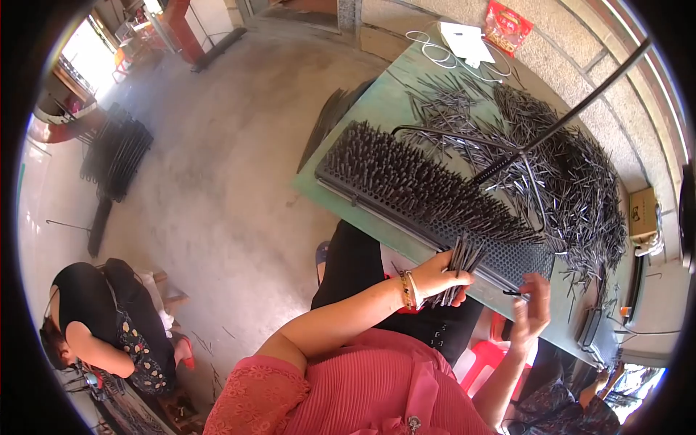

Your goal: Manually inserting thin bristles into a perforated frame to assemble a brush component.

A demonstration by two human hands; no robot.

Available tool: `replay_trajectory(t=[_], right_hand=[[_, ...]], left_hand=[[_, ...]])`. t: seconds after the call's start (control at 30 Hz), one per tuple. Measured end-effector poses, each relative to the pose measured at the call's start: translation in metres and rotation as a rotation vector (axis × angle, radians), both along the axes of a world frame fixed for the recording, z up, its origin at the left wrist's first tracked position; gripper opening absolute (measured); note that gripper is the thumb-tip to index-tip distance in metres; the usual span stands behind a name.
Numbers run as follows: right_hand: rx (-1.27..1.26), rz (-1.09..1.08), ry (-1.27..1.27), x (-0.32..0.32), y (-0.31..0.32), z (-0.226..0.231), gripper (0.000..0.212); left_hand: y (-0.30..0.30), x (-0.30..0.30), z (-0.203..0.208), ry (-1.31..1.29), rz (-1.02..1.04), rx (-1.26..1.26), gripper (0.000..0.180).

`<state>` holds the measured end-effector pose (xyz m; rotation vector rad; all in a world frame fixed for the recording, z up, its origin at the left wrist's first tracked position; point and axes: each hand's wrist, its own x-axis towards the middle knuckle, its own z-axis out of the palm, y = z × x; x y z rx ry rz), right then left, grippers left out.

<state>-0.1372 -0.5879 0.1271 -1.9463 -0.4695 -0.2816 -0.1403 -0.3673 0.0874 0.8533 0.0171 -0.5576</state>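
Observation:
My left hand (433, 277) is closed around a bundle of thin dark rods (468, 254), their ends fanning out above the fingers. Just right of it, my right hand (534, 312) is raised, with one short dark rod (512, 293) at its fingertips. Beyond both hands lies a long black perforated board (516, 258). Dark rods (406, 177) stand upright and densely packed in its far and middle part, while bare holes show at the near right end.
A green table (312, 183) carries a large heap of loose rods (573, 181). A dark metal bar (587, 98) slants over it. White papers (464, 42), a cable and a red packet (506, 29) lie at the back. Another person (109, 319) bends down at lower left.

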Motion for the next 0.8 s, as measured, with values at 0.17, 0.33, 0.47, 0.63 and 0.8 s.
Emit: replay_trajectory(t=[0.17,0.33,0.47,0.63,0.8], right_hand=[[-0.215,0.256,-0.082,-0.005,0.059,0.014,0.059],[-0.279,0.392,0.028,0.001,0.070,0.011,0.045],[-0.309,0.319,-0.127,0.006,0.082,0.012,0.035],[-0.348,0.339,-0.102,0.010,0.076,0.009,0.033],[-0.330,0.300,-0.161,0.011,0.047,-0.001,0.027]], left_hand=[[0.004,-0.002,-0.004,-0.022,0.004,0.012,0.017],[0.008,0.001,-0.011,-0.127,0.021,0.020,0.018],[0.000,0.003,-0.025,-0.112,0.069,0.044,0.017],[-0.008,0.007,-0.027,-0.118,0.044,0.067,0.017],[-0.024,0.015,-0.012,-0.080,-0.073,0.115,0.015]])
